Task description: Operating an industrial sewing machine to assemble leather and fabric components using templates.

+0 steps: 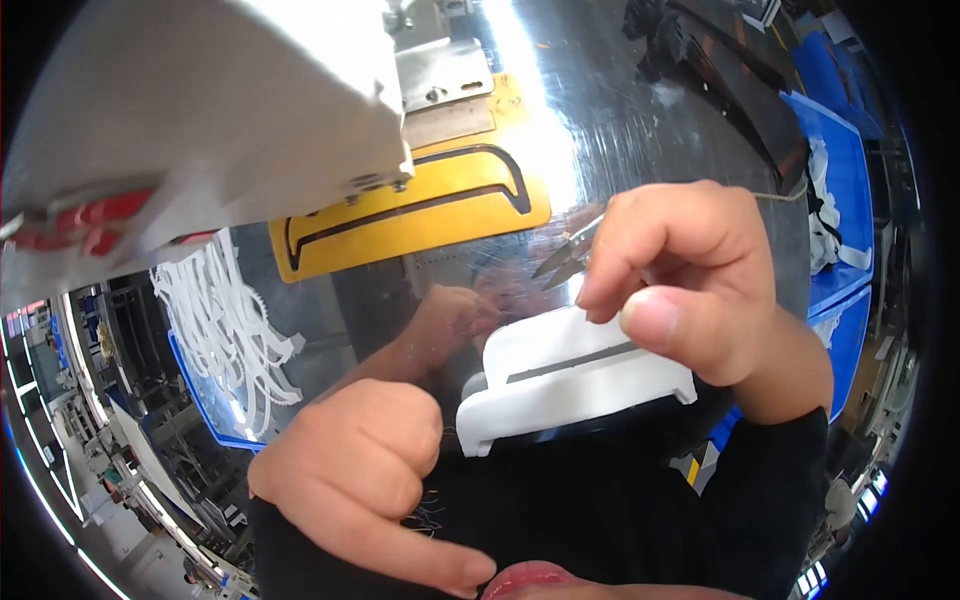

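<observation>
two white curved pieces (590, 398), as they appear, lie one behind the other on the near edge of a shiny metal table (620, 120), right in front of the person. the right hand (710, 270) hangs over them with fingers bent and thumb near the index fingertip; i cannot tell whether it pinches anything or touches the back piece. small snips (563, 262) poke out beside it, blades to the left; whether they are held is hidden. the left hand (350, 460) is curled up, one digit stretched toward the lower edge, and whether it grips anything is unclear. this looks like a pause in handling the pieces; a next move on them would call for a light pinch, clear of the blades. beyond lie a yellow slotted board (440, 225), a big white machine (220, 110), a heap of white strips (225, 320) and a blue bin (850, 170).
</observation>
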Tool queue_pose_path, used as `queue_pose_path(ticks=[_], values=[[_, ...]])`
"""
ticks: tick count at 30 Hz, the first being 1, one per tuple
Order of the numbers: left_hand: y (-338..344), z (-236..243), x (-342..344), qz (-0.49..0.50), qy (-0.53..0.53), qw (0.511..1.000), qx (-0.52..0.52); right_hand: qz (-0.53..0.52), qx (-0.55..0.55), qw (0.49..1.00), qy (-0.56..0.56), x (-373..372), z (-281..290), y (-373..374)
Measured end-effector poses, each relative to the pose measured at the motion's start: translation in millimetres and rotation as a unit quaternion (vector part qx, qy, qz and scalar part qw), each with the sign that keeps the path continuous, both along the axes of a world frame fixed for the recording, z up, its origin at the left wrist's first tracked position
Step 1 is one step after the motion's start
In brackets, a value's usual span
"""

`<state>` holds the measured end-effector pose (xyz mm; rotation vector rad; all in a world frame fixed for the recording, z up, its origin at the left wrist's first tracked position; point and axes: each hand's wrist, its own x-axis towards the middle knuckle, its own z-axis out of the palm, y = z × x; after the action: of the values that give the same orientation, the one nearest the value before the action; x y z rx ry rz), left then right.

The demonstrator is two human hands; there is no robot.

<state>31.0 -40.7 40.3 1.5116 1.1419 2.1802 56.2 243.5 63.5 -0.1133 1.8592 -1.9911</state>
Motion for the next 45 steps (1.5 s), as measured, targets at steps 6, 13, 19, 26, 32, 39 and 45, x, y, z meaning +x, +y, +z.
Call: queue_pose_path(ticks=[6, 13, 19, 26, 32, 39, 45], values=[[2, 2, -6, -0.016, 0.012, 1.000, 0.002, -0.014, -0.021, 0.999, -0.034, -1, -5, -2], [3, 1, -1, 0.026, -0.022, 0.999, -0.034, -0.023, -0.045, 0.999, 0.002, -7, -12, -3], [-5, -4, 5, 0.068, -0.065, 0.995, -0.020, -0.021, -0.080, 0.996, -0.011, -7, -14, -5], [-17, -3, 10, 0.420, 0.095, 0.840, -0.331, -0.009, -0.014, 0.996, -0.087, -1, -8, -13], [-3, -2, 14, 0.417, 0.346, 0.751, -0.379, 0.018, -0.033, 0.989, -0.146, 4, -13, -33], [3, -12, 14, 0.412, 0.446, 0.727, -0.321, -0.002, -0.066, 0.976, -0.209, 1, -14, -38], [3, -14, 15, 0.419, 0.447, 0.720, -0.326, -0.040, -0.065, 0.982, -0.175, 4, -18, -38]])
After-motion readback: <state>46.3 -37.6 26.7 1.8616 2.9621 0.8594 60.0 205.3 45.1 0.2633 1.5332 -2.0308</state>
